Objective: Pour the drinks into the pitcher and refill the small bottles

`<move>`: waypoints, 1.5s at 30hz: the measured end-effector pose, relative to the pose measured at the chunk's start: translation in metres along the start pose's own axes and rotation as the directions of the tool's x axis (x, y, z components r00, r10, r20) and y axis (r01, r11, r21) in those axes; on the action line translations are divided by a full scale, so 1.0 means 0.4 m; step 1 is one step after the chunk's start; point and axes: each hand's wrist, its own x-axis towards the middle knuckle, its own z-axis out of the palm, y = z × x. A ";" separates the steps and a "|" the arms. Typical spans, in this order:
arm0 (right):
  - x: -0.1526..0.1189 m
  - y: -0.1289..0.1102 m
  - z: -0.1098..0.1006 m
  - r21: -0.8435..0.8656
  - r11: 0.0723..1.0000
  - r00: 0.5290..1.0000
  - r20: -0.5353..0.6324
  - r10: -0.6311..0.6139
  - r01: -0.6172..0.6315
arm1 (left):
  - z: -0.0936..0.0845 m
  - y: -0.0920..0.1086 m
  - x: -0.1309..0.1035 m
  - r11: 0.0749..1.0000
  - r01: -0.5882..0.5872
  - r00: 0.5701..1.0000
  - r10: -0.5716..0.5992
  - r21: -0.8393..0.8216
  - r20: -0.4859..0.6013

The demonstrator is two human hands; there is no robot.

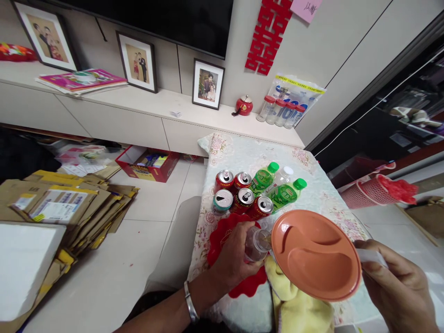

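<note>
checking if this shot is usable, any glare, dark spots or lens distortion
Head view: glints on the can tops and silver bracelet, softer sheen on the orange plate; head view: television nearly black, showing little detail; head view: wide-angle look, photo frames tilted.

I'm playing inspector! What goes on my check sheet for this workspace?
Surface: flowered tablecloth.
Job's things: clear bottle, mouth near an orange divided plate; a white item, unclear what.
Clutter: five cans, three capped bottles, red mat, yellow cloth; stacked cardboard on the floor.
Grippers: bare hands; left hand around the bottle, right hand gripping the white item.
Cables: a thin white cable, it seems, along dark furniture at the right.
Surroundings: three framed photos on a long cabinet, television above.
</note>
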 end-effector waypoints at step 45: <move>0.002 -0.036 0.028 -0.044 0.999 0.996 -0.093 0.005 -0.009 | 0.001 0.000 -0.001 1.000 0.013 1.000 -0.013 -0.008 0.004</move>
